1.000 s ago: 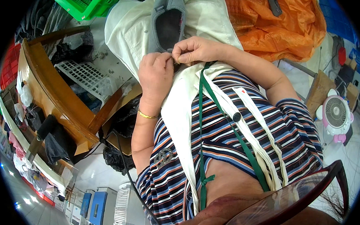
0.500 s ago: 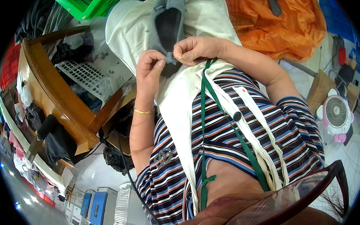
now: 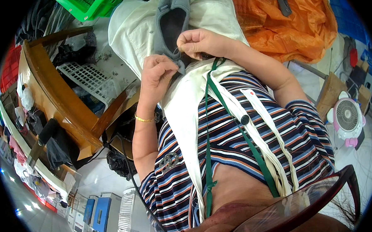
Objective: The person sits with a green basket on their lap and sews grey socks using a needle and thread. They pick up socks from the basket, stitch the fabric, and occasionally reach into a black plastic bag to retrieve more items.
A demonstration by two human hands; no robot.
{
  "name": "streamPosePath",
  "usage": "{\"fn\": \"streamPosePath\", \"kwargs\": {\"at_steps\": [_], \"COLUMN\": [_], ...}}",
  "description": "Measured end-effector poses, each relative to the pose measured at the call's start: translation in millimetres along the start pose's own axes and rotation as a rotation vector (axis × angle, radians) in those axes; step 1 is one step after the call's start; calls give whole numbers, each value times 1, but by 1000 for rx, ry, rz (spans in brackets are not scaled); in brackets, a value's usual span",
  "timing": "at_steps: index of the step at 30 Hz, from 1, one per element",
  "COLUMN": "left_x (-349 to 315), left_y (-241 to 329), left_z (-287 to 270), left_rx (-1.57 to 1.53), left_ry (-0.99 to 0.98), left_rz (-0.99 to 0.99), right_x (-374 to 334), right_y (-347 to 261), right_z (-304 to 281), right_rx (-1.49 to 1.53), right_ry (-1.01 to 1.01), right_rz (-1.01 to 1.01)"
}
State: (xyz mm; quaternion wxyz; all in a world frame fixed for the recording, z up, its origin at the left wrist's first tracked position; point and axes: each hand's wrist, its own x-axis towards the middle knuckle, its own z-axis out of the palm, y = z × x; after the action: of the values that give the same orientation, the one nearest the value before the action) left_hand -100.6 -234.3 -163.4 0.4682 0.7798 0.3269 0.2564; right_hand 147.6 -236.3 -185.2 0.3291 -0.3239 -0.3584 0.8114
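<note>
A grey slipper [image 3: 172,26] with a dark lining lies across the white apron [image 3: 132,29] on my lap. At its near end my left hand [image 3: 156,77] pinches a small grey fabric piece [image 3: 181,66] between thumb and fingers. This piece touches or joins the slipper; I cannot tell which. Just right of it, over the slipper's near right edge, my right hand [image 3: 205,43] is closed in a pinch. A thin pale thread [image 3: 176,49] seems to run from those fingertips; whether they also hold a needle is too small to see.
An orange sheet [image 3: 269,29] with a dark grey strip [image 3: 282,2] on it spreads at the right. A green crate [image 3: 84,10] stands at the far left. Left of me are a wooden frame [image 3: 58,92] and a white plastic basket [image 3: 85,81]. A small fan [image 3: 347,116] is at the right.
My right hand has moved up and slightly away from my left, with thread showing at its fingertips. My left hand has shifted slightly down and right, still on the fabric piece.
</note>
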Motion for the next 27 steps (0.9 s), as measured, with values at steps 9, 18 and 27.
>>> {"fn": "streamPosePath", "kwargs": {"at_steps": [9,18,27], "left_x": [-4,-2,-5], "left_y": [18,5,6], "left_z": [9,13,13], "left_rx": [-87,-211,-483], "left_ry": [321,163,175], "left_rz": [-395,-376,-498], "right_x": [-18,-17,-22], "right_y": [-45,-62,-101], "right_z": [34,27,-1], "right_rx": [-1137,-1487,-735], "right_ry": [108,44,149], "right_rz": [-357,-397,-669]}}
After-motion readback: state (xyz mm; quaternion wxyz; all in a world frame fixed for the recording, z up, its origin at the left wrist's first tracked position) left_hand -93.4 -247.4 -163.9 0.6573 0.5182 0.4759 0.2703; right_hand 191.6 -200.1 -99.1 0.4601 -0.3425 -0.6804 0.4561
